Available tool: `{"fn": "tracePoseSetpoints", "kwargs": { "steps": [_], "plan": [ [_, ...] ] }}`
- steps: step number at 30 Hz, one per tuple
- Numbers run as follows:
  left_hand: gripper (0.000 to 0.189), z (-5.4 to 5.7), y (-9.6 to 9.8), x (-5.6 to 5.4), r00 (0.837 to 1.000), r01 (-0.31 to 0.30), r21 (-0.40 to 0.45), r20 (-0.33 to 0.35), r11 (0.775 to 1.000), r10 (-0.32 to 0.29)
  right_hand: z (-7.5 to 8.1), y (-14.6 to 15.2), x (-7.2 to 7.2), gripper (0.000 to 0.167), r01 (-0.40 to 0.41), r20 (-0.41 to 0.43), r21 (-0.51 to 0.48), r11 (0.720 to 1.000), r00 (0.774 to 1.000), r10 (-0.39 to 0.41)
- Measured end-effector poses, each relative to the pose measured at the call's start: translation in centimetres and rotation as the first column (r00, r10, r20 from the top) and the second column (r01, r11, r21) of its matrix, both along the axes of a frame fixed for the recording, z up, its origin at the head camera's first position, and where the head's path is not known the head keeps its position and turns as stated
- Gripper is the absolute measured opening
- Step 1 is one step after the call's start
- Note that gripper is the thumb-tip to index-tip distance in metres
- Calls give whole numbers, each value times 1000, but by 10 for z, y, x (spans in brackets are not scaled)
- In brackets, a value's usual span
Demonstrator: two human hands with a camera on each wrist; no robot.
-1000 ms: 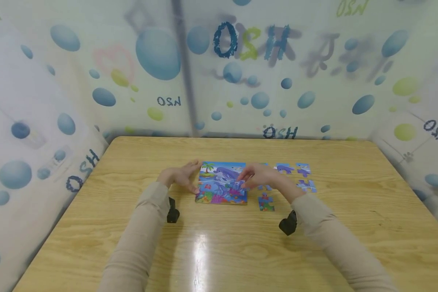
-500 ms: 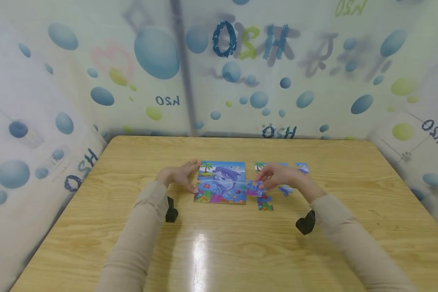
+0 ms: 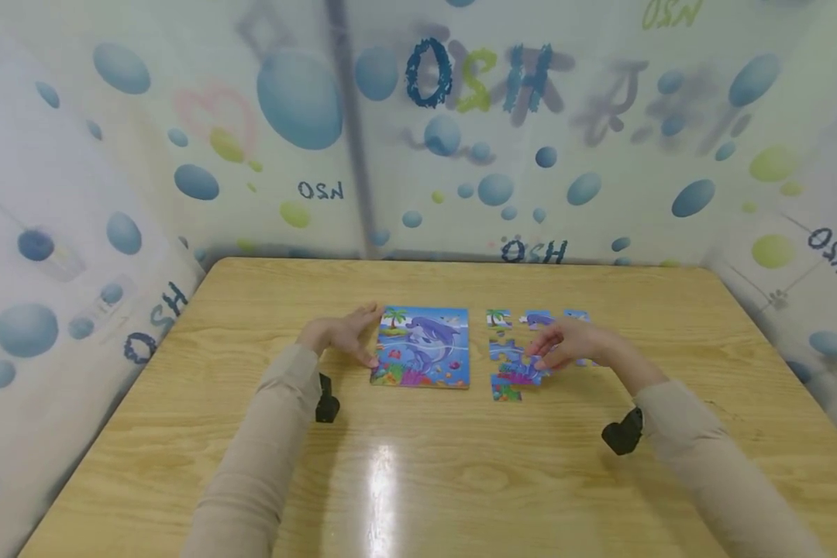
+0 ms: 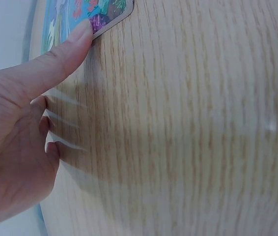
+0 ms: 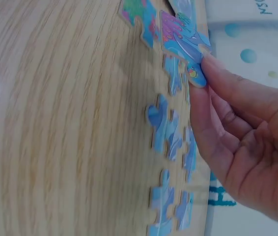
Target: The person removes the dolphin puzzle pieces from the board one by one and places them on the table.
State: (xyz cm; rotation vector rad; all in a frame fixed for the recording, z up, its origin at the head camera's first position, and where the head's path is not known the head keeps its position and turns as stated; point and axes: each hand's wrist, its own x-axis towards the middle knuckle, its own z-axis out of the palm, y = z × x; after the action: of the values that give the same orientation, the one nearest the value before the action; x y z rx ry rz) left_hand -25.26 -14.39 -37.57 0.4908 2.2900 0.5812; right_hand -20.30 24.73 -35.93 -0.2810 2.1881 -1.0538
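A picture board point(image 3: 421, 346) with a dolphin, a palm tree and coral lies on the wooden table. My left hand point(image 3: 345, 335) is at its left side, thumb and fingers spread; in the left wrist view the thumb point(image 4: 63, 56) touches the corner by the purple coral. To the right of the board, my right hand point(image 3: 572, 343) pinches a puzzle piece point(image 5: 180, 37) with purple coral and blue water between thumb and index finger. That piece is tilted above the loose pieces, overlapping some of them in the head view.
Several loose puzzle pieces lie right of the board, among them a palm-tree piece point(image 3: 498, 318), a dolphin-head piece point(image 3: 537, 319) and a red-and-green corner piece point(image 3: 507, 389). A patterned curtain point(image 3: 432, 178) stands behind the table point(image 3: 460, 480). A black wrist camera point(image 3: 624, 432) hangs under each forearm.
My right hand has moved right with the coral puzzle piece, from over the board to above the loose pieces. My left hand has stayed at the board's left side.
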Motion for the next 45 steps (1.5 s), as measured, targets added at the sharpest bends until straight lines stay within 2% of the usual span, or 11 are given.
{"fn": "tracePoseSetpoints", "kwargs": {
  "steps": [7,16,23,31,39,45],
  "plan": [
    [105,-5,-2,-3,1000,18,-43,-20,999,-19,-3,18,7,33,25,29,8,1000,999,-25],
    [106,-2,-1,-1,1000,23,-16,-20,1000,-23,-14,29,11,28,33,67,29,999,997,-35],
    [106,-2,-1,0,1000,19,-3,-14,1000,-20,-19,29,13,26,3,39,44,999,999,-5],
    [106,-2,-1,-1,1000,5,2,-12,1000,-5,-15,23,11,22,-14,4,149,989,1000,14],
    [105,-4,-2,-1,1000,2,16,-6,1000,-2,-9,25,10,29,8,-18,180,984,1000,-5],
    [105,-3,-3,-1,1000,-4,21,-3,1000,4,-7,19,6,42,37,-49,176,984,998,-29]
  ]
}}
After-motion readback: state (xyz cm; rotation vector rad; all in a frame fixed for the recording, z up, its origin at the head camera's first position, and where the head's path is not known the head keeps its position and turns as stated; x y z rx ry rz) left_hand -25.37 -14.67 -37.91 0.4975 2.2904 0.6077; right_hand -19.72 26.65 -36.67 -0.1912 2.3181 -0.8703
